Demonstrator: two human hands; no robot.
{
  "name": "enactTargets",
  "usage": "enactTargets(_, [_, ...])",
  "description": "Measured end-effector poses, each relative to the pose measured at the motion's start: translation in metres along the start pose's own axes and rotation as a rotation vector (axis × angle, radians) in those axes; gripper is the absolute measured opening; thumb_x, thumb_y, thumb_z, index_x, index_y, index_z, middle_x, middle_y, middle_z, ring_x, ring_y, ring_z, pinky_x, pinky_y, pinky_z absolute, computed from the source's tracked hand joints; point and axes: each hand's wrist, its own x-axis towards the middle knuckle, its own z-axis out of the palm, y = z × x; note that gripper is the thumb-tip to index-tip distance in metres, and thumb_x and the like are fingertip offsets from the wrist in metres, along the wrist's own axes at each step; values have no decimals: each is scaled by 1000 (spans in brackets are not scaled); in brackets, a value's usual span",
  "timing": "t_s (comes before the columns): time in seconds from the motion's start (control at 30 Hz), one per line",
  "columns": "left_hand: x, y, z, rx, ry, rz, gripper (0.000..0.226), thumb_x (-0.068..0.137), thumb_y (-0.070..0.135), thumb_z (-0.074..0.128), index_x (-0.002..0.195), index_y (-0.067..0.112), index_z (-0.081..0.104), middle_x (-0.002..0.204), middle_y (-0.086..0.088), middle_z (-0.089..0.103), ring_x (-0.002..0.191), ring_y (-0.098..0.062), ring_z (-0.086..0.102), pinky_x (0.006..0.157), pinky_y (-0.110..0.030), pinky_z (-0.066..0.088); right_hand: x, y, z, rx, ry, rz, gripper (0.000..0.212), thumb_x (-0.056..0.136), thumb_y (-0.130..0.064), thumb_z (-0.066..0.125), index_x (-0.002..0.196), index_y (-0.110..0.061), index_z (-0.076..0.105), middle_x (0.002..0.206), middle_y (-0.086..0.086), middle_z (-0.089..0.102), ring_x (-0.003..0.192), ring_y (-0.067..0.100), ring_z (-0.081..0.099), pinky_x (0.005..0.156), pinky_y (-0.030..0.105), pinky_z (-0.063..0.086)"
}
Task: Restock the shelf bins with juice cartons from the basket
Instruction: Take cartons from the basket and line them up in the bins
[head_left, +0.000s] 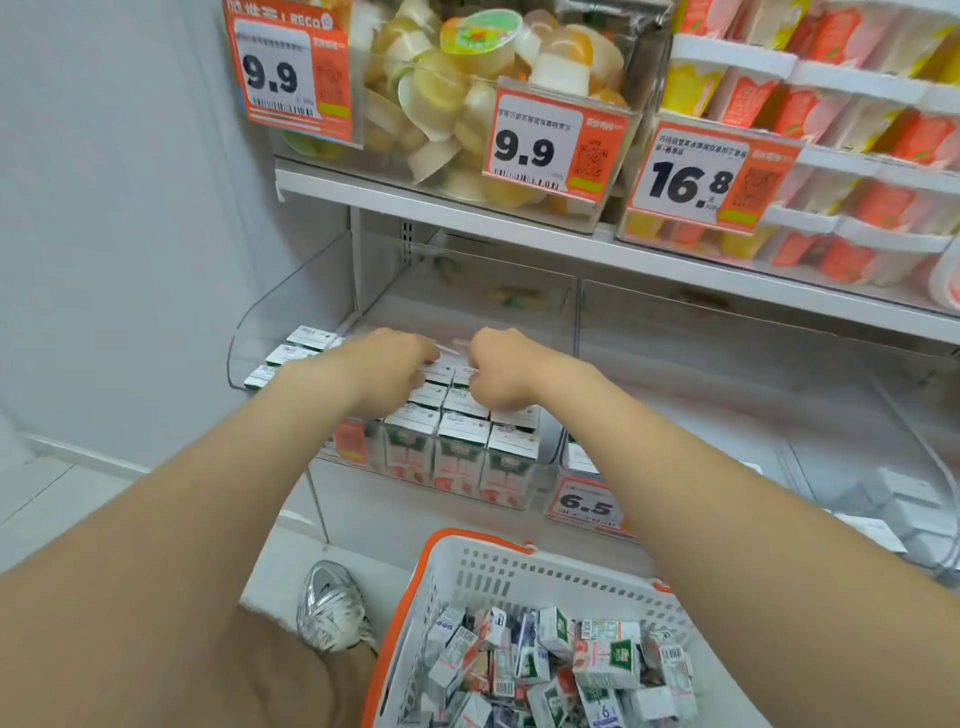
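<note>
Bin (249, 338): cartons (462, 431) stood in tight rows. Left hand (387, 364) and right hand (498, 369) close together over the back rows, probably squaring them; grip unseen. Basket (467, 540): loose stock.

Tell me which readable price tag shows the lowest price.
The 6.5 tag, low on the shelf just above the basket. The upper ones are the left 9.9 tag, the middle 9.9 tag and the 16.8 tag.

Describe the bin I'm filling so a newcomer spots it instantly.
Find the white shelf holding jelly cups tagged 9.9. Directly below, against the left wall, is the clear bin where the left hand and right hand reach. Unlike the neighbouring bin tagged 6.5, it holds tidy rows of upright green-and-white cartons.
</note>
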Motion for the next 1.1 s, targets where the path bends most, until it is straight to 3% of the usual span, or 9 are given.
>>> enactTargets(0.17, [-39, 30, -3, 3, 193, 14, 34, 101, 22, 59, 135, 25, 61, 133, -7, 57, 124, -33, 53, 104, -46, 46, -31, 3, 3, 2, 179, -54, 9, 92, -3, 48, 87, -7, 54, 89, 12, 57, 72, 32, 54, 56, 37, 46])
enactTargets(0.23, [-62, 46, -4, -76, 275, 28, 17, 94, 26, 65, 111, 27, 68, 106, 4, 62, 105, -23, 58, 88, -39, 50, -55, 8, 13, 24, 409, -114, 28, 89, -8, 47, 109, -10, 67, 105, 13, 69, 94, 35, 64, 75, 45, 57])
enactTargets(0.33, [-94, 77, -2, -250, 122, 68, 10, 83, 29, 73, 75, 30, 67, 69, 11, 65, 70, -4, 61, 64, -25, 47, -107, 14, 29, 123, 593, -228, 30, 79, -22, 42, 89, -22, 70, 90, 3, 74, 86, 31, 66, 73, 41, 55])
enactTargets(0.47, [-106, 121, 42, -219, -279, 145, 26, 89, 27, 73, 68, 27, 59, 60, 12, 55, 58, -2, 54, 51, -15, 32, -155, 32, 71, 33, 319, -225, 20, 78, -27, 43, 66, -17, 56, 65, 9, 60, 61, 31, 55, 55, 36, 49])
enactTargets(0.6, [-89, 144, 114, -89, -503, 108, 17, 99, 23, 62, 110, 14, 71, 99, -1, 67, 85, -21, 55, 69, -29, 42, -160, 66, 132, -44, -92, -130, 28, 84, -9, 53, 59, -13, 42, 63, 9, 41, 57, 30, 45, 51, 31, 33])
enactTargets(0.7, [-76, 138, 165, -21, -561, 60, 11, 98, 22, 62, 105, 15, 68, 117, -10, 67, 94, -27, 55, 83, -37, 48, -157, 91, 181, -12, -281, -86, 35, 87, -1, 52, 59, -13, 36, 58, 10, 34, 57, 27, 33, 55, 37, 32])
enactTargets(0.87, [-81, 126, 233, 1, -651, -15, 9, 97, 14, 63, 105, 14, 67, 109, -9, 59, 87, -26, 51, 72, -35, 48, -159, 111, 248, -68, -425, -75, 42, 95, 6, 48, 65, -19, 33, 69, 6, 37, 57, 23, 39, 54, 33, 37])
enactTargets(0.97, [-96, 124, 268, -42, -711, -49, 19, 97, 9, 61, 113, 8, 69, 107, -6, 57, 89, -27, 56, 72, -35, 47, -163, 114, 289, -127, -507, -97, 24, 101, -1, 51, 79, -11, 52, 77, 5, 50, 60, 20, 50, 51, 33, 43])
enactTargets(1.1, [-111, 127, 301, -72, -723, -54, 32, 96, 0, 59, 126, 11, 64, 129, -11, 62, 114, -31, 63, 93, -40, 55, -169, 119, 331, -118, -640, -157, 8, 102, -8, 58, 104, -3, 63, 91, 9, 62, 77, 24, 63, 61, 36, 53])
